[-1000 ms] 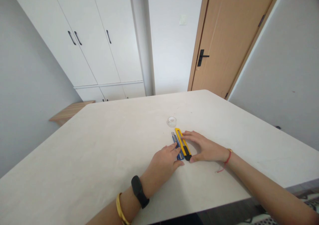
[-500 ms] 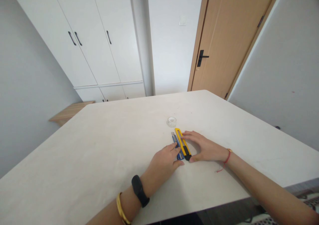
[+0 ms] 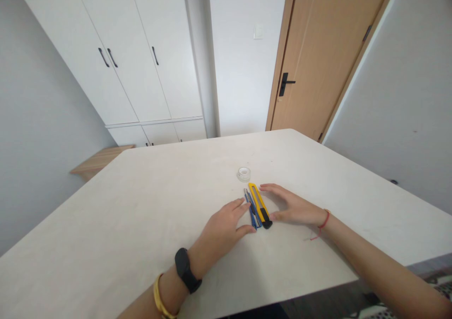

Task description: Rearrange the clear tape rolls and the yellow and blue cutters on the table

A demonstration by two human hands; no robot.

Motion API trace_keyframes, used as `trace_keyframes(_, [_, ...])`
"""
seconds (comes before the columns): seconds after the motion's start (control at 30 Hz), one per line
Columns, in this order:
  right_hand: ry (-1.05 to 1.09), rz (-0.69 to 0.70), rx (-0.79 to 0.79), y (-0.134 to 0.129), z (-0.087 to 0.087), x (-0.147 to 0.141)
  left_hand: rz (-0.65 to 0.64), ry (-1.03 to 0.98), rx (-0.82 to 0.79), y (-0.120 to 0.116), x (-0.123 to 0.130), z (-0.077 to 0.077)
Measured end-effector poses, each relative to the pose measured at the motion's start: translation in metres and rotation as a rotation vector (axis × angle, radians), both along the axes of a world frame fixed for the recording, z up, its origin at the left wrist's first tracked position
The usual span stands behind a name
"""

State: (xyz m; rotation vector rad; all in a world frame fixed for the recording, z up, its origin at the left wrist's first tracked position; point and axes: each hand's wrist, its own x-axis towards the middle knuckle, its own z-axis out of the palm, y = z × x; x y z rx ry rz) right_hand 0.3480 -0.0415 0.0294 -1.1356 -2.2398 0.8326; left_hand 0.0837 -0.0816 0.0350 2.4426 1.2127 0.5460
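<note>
A white table (image 3: 141, 215) fills the room's middle, with tall white cabinets (image 3: 123, 60) at 11 o'clock, a wooden door (image 3: 318, 60) at 1 o'clock, and a wooden shelf (image 3: 99, 161) at 10 o'clock. The table's far corner points toward 12 o'clock, and its surface runs a long way toward 9 o'clock. Its near edge passes under the right forearm at 4 o'clock. Near the centre, a yellow knife (image 3: 259, 205) lies beside a slim blue knife (image 3: 252, 210), with a tape roll (image 3: 244, 173) just beyond them at 12 o'clock. The left hand (image 3: 221, 232) lies open just beside the blue knife at 8 o'clock; the right hand (image 3: 293, 208) lies open just beside the yellow knife at 3 o'clock. Neither grasps anything.
</note>
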Motion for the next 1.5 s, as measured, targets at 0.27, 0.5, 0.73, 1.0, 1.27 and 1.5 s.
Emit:
trace_keyframes(0.27, [0.23, -0.376, -0.018, 0.041, -0.011, -0.007, 0.441, -0.301, -0.025, 0.034, -0.109, 0.007])
trace_keyframes(0.5, [0.31, -0.443, 0.052, 0.075, -0.01, -0.023, 0.676, -0.758, -0.086, 0.051, -0.174, 0.012])
trace_keyframes(0.73, [0.372, -0.425, 0.081, 0.076, -0.022, -0.03, 0.775, -0.864, 0.081, 0.053, -0.193, 0.011])
trace_keyframes(1.0, [0.38, -0.474, 0.094, 0.067, -0.023, -0.028, 0.764, -0.797, 0.084, 0.044, -0.199, 0.003])
trace_keyframes(1.27, [0.31, -0.496, 0.095, 0.059, -0.019, -0.024, 0.746, -0.729, 0.041, 0.042, -0.19, -0.004])
trace_keyframes(1.5, [0.209, -0.44, 0.133, 0.076, -0.019, -0.041, 0.725, -0.688, 0.02, 0.041, -0.183, -0.001])
